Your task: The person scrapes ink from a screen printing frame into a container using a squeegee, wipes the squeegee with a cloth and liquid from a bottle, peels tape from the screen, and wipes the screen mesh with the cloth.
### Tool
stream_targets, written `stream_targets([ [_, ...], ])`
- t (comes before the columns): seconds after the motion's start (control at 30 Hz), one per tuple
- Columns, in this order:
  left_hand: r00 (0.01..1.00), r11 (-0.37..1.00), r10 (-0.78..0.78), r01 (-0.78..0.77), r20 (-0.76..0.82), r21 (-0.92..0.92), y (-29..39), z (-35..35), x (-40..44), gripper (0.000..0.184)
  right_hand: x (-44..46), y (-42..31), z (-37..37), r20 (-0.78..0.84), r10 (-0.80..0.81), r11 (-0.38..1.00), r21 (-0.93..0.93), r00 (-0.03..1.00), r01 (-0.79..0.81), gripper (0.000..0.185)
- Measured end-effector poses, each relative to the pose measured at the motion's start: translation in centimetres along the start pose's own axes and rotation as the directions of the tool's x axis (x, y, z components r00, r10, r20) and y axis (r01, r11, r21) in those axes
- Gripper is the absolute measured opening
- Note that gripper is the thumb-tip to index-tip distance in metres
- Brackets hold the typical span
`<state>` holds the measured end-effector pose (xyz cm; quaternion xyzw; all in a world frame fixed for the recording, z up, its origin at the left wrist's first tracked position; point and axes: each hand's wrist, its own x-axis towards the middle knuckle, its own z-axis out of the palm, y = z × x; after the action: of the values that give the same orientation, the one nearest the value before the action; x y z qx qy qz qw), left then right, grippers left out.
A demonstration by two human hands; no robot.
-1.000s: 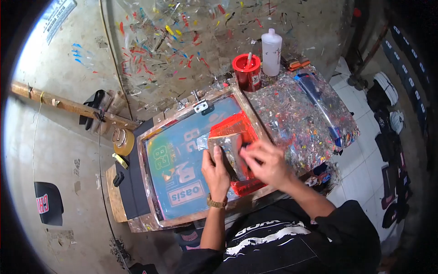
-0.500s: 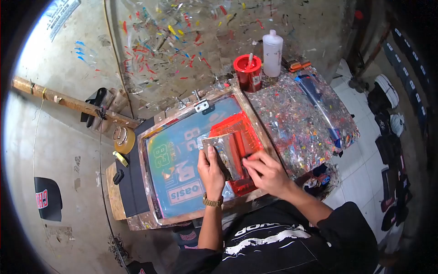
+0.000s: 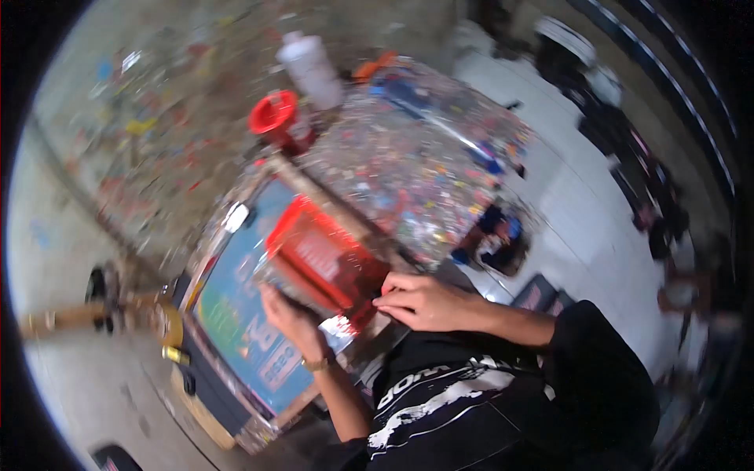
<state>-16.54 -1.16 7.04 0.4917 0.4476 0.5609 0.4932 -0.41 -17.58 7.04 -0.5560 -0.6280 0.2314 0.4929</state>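
A framed printing screen (image 3: 228, 314), blue-grey with reversed lettering, lies tilted on the bench. Wet red ink (image 3: 322, 243) covers its right part, around pale lettering. My left hand (image 3: 290, 322) grips the left edge of a flat, paint-smeared piece (image 3: 294, 279) over the screen; blur hides its exact kind. By the lower right corner of the red area, my right hand (image 3: 420, 302) is closed in a pinch, with a small bit of red at the fingertips. What it pinches, if anything, cannot be made out.
Beyond the screen stand a red ink tub (image 3: 279, 122) and a white plastic bottle (image 3: 310, 71). A paint-spattered tabletop (image 3: 408, 173) spreads to the right. A roll of tape (image 3: 167, 323) and a yellow object (image 3: 175, 355) sit at the left. Dark caps (image 3: 620, 149) line the floor.
The head view has swung right and blurred, so the bench appears shifted left and turned. My right hand has moved away from the flat piece to the screen's lower right edge.
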Motion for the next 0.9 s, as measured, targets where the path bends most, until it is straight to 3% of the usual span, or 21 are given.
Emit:
stream_targets([
  [0.07,0.994,0.999,-0.034,0.031,0.103,0.027,0.2,-0.3,-0.4,0.039,-3.3,0.9,-3.8,-0.209,0.184,0.982,-0.003,0.96,-0.188,0.015],
  [0.1,0.993,0.998,-0.055,0.054,0.104,0.009,-1.1,-0.9,-0.2,0.046,-4.8,1.7,-6.0,-0.372,0.186,0.974,-0.052,0.91,-0.22,0.014],
  [0.13,0.992,0.995,-0.02,0.007,0.123,0.103,-2.5,-1.8,-0.2,0.052,-6.9,3.0,-8.0,-0.486,0.228,0.945,-0.097,0.844,-0.311,0.013],
  [0.17,0.991,0.995,-0.063,0.052,0.12,0.086,-2.5,-1.2,-0.5,0.055,-9.9,5.3,-9.3,-0.567,0.387,0.886,0.009,0.728,-0.464,0.014],
  [0.2,0.988,0.993,-0.101,0.093,0.114,0.068,-2.3,-0.7,-0.8,0.058,-12.8,7.3,-10.9,-0.612,0.39,0.853,-0.042,0.688,-0.521,0.016],
  [0.27,0.985,0.993,-0.096,0.085,0.146,0.081,-3.4,-0.5,-1.1,0.058,-18.0,10.5,-12.6,-0.694,0.496,0.755,0.048,0.522,-0.654,0.018],
  [0.3,0.983,0.993,-0.088,0.074,0.16,0.088,-3.8,-0.3,-1.3,0.058,-20.7,13.2,-12.7,-0.697,0.601,0.712,0.243,0.391,-0.659,0.018],
  [0.33,0.984,0.994,-0.082,0.069,0.159,0.09,-3.9,0.1,-1.6,0.058,-22.9,15.1,-13.3,-0.679,0.64,0.651,0.228,0.361,-0.724,0.022],
  [0.4,0.973,0.979,-0.195,0.185,0.121,0.082,-3.8,1.3,-2.2,0.057,-25.1,17.4,-14.0,-0.589,0.726,0.394,-0.068,0.356,-0.916,0.035],
  [0.47,0.961,0.972,-0.236,0.231,0.142,0.052,-4.1,1.7,-2.3,0.055,-24.8,18.4,-14.4,-0.513,0.808,0.063,-0.414,0.29,-0.908,0.048],
  [0.5,0.953,0.966,-0.258,0.259,0.157,0.016,-4.9,1.3,-2.1,0.054,-23.8,18.8,-14.2,-0.615,0.724,-0.058,-0.505,0.312,-0.861,0.051],
  [0.53,0.945,0.959,-0.277,0.284,0.174,-0.019,-5.2,0.8,-1.8,0.054,-20.4,17.1,-16.4,-0.586,0.796,-0.022,-0.276,0.15,-0.961,0.043],
  [0.6,0.928,0.941,-0.312,0.332,0.206,-0.071,-4.8,0.3,-1.5,0.052,-14.5,14.7,-18.0,-0.775,0.618,0.055,-0.127,0.134,-0.99,0.034],
  [0.67,0.921,0.919,-0.384,0.388,0.065,-0.072,-4.7,0.5,-1.4,0.044,-7.5,11.1,-19.8,-0.85,0.437,0.338,-0.149,0.295,-0.929,0.028],
  [0.73,0.924,0.919,-0.376,0.382,0.074,-0.099,-3.7,0.9,-1.3,0.047,-0.7,10.1,-21.0,-0.841,0.266,0.694,-0.172,0.471,-0.699,0.024],
  [0.8,0.891,0.87,-0.431,0.452,0.139,-0.197,-3.2,1.0,-1.0,0.049,6.6,10.1,-21.5,-0.751,0.06,0.796,-0.362,0.658,-0.485,0.022],
  [0.87,0.893,0.876,-0.429,0.448,0.133,-0.179,-3.4,0.6,-0.4,0.051,13.0,13.4,-22.4,-0.577,0.011,0.769,-0.517,0.817,-0.376,0.024],
  [0.9,0.883,0.871,-0.452,0.468,0.128,-0.151,-2.6,1.0,-0.4,0.051,16.4,15.4,-22.6,-0.515,0.061,0.73,-0.561,0.855,-0.39,0.024],
])
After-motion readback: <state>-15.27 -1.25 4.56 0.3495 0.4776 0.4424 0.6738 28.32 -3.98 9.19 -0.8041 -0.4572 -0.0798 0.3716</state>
